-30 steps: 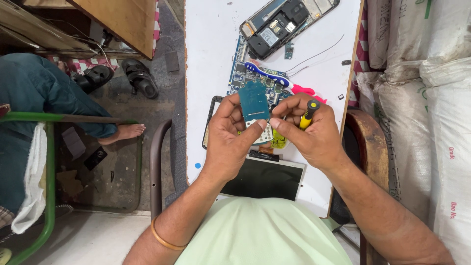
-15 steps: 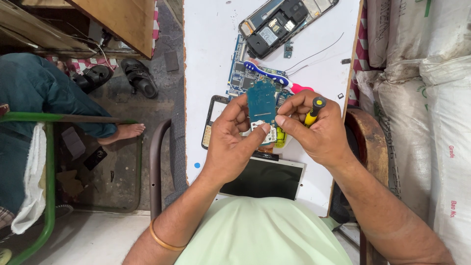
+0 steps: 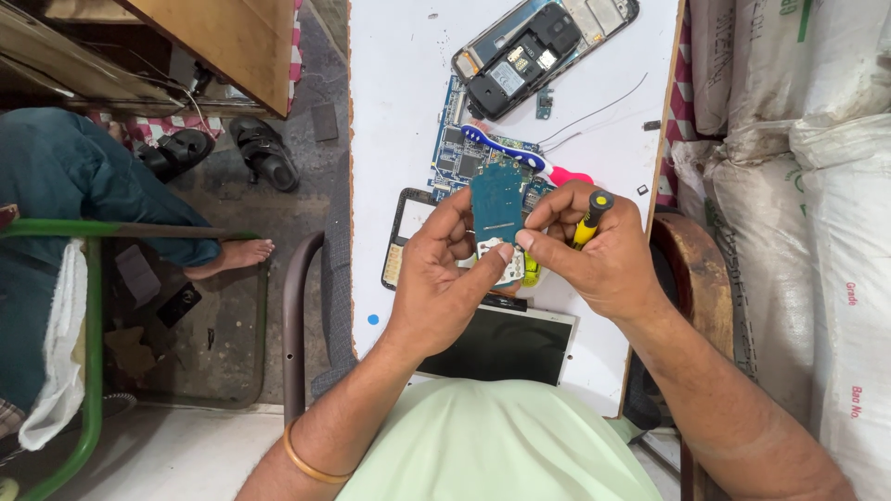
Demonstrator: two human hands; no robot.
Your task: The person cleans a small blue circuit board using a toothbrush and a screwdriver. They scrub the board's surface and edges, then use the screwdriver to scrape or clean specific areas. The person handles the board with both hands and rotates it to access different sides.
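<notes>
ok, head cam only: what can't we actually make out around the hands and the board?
- Lower part of the teal circuit board: covered by left hand and right hand.
- Yellow screwdriver: tip hidden behind the right hand.
- Dark screen panel: near edge behind the shirt.
- Loose bits on the white table: too small to identify.

sacks (image 3: 817,186): pale woven bags stacked at the right edge, red and green print
screen panel (image 3: 506,345): dark rectangle, white-framed, flat on the bench (image 3: 399,111) near the person's chest
</notes>
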